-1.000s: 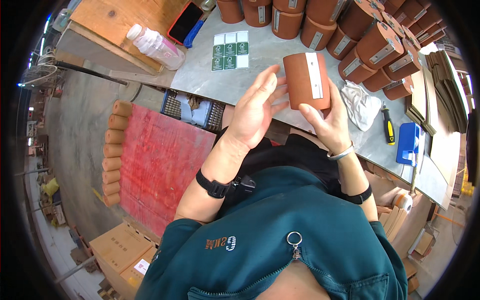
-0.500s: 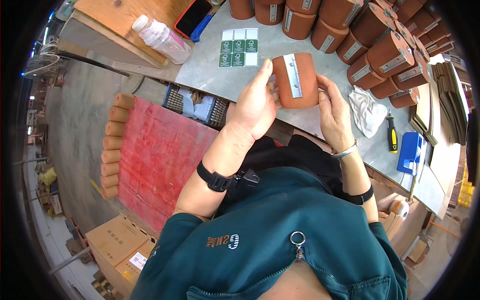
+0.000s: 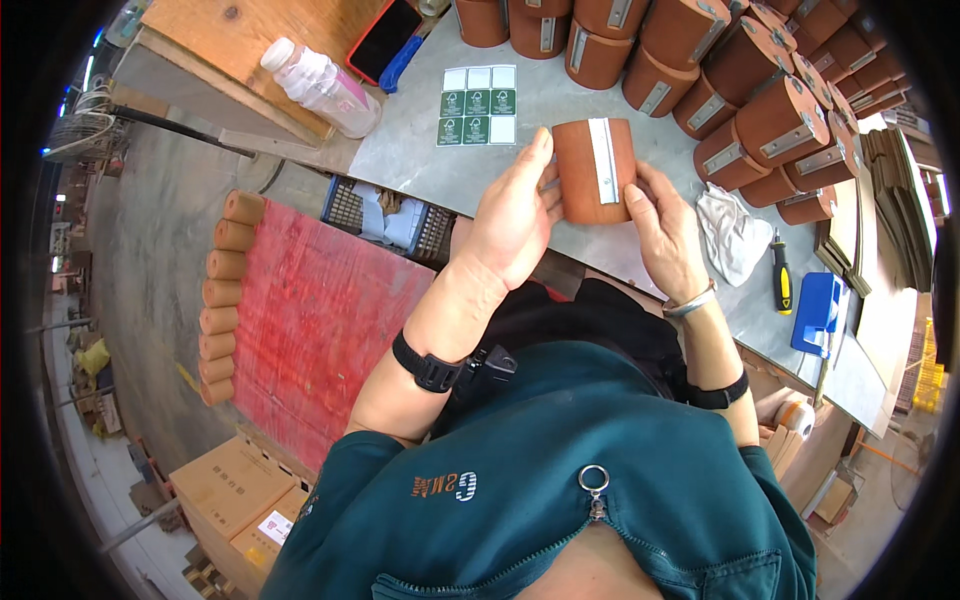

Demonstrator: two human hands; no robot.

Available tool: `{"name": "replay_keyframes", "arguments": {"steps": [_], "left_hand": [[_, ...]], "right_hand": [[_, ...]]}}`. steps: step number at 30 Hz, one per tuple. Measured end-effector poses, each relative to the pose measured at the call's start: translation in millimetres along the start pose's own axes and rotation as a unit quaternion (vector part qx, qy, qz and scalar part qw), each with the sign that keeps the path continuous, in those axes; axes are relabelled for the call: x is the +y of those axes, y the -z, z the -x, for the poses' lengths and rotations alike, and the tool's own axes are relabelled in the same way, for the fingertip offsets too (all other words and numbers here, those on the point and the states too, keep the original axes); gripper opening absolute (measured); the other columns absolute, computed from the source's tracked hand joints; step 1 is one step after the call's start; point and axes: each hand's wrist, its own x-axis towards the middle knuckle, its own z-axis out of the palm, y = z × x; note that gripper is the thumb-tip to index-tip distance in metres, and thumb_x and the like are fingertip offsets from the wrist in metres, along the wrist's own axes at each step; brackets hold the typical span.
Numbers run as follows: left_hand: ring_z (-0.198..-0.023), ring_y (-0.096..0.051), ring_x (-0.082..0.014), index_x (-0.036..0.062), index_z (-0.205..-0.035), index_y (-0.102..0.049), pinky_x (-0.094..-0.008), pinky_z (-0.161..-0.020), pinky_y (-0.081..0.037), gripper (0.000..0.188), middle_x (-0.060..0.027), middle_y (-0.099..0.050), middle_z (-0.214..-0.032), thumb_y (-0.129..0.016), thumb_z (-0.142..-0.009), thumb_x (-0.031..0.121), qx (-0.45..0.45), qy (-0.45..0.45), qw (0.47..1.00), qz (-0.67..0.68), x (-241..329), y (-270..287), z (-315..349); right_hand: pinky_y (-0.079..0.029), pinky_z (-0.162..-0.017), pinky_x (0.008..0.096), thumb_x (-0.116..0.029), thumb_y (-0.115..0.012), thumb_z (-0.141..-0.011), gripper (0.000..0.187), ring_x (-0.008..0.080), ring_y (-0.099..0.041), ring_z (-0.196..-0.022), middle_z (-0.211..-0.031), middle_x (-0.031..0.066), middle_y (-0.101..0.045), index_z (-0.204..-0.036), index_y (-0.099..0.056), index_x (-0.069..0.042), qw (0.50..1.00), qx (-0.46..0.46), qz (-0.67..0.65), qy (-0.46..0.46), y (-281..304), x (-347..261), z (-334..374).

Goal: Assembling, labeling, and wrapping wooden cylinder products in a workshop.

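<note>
Reddish-brown cylinder (image 3: 576, 182) between 2 hands (image 3: 512, 225), metal strip (image 3: 605, 165) along visible side

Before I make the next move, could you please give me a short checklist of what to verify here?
1. Right hand gripping the brown cylinder: ok, thumb and fingers are at its right side.
2. Left hand gripping it: cannot tell; it is at the left side, fingers partly hidden behind.
3. Metal strip facing up toward the camera: ok.
4. Cylinder's far side free of marks: cannot tell, it is hidden.
5. Sticker sheet full: not ok; five green stickers show, the other spaces are white.
6. Screwdriver clear of the hands: ok, it lies apart, right of the cloth.
</note>
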Motion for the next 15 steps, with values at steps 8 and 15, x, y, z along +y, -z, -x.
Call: {"name": "replay_keyframes", "arguments": {"steps": [8, 15], "left_hand": [[-0.131, -0.05, -0.0214, -0.0001, -0.146, -0.043, -0.0379, -0.111, -0.04, 0.062, -0.0103, -0.052, -0.142, -0.065, -0.101, 0.035, 0.007, -0.055, 0.992, -0.11, -23.6, -5.0, -18.1], [-0.124, -0.059, -0.029, 0.0056, -0.143, -0.046, -0.0479, -0.108, -0.047, 0.058, -0.0129, -0.06, -0.134, -0.058, -0.102, 0.045, -0.055, 0.046, 0.994, 0.078, -33.4, 5.5, -17.5]], "right_hand": [[-0.058, -0.088, 0.0357, -0.022, -0.076, -0.092, 0.049, 0.0235, -0.072, -0.101, -0.108, 0.0203, -0.073, -0.126, -0.059, 0.01, 0.997, 0.052, -0.057, -0.017, 3.1, 2.0, 6.4], [-0.055, -0.076, 0.0389, -0.024, -0.078, -0.087, 0.04, 0.032, -0.069, -0.085, -0.096, 0.0186, -0.067, -0.114, -0.065, 0.003, 0.986, 0.114, 0.076, 0.099, 18.8, -2.0, 29.9]]}}
